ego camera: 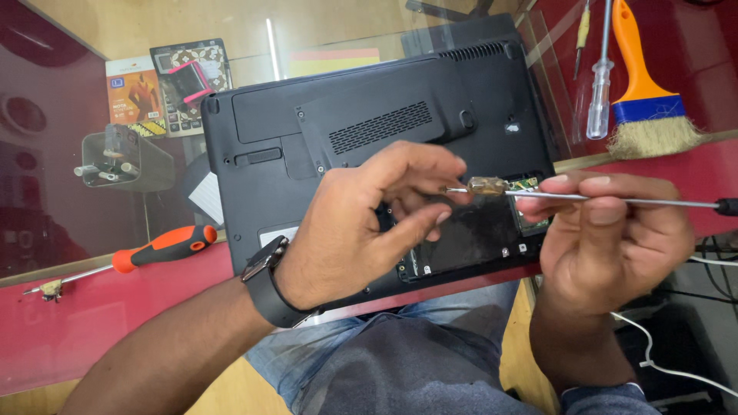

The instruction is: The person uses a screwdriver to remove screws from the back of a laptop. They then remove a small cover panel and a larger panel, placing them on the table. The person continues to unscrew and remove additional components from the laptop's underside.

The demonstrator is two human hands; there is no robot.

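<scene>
Laptop is lying upside down on the bench, black base facing up, near edge hanging over the person's lap. One bay cover looks off: open compartment near the front right, green board showing at its far corner.

Left hand is hovering over that bay, thumb and fingers pinching a small amber-and-metal part at the end of a thin steel shaft. Right hand is curling around the same shaft further out, fingers closed on it; dark handle end is sticking out to the right. Cannot tell if the small part is fixed to the shaft or just sitting on it.

Nearby: orange-handled screwdriver lying on the bench to the left, clear-handled screwdriver and orange brush at the top right, white cable trailing down on the right.

Risks, my read:
- The part is being held directly above the open bay. If the pinch slips, it is dropping onto the exposed board or down into the chassis.
- The shaft tip is sitting close to the board; a jerk of either hand could scrape it.
- Laptop is overhanging the bench edge; downward pressure near the front could tip it.
</scene>
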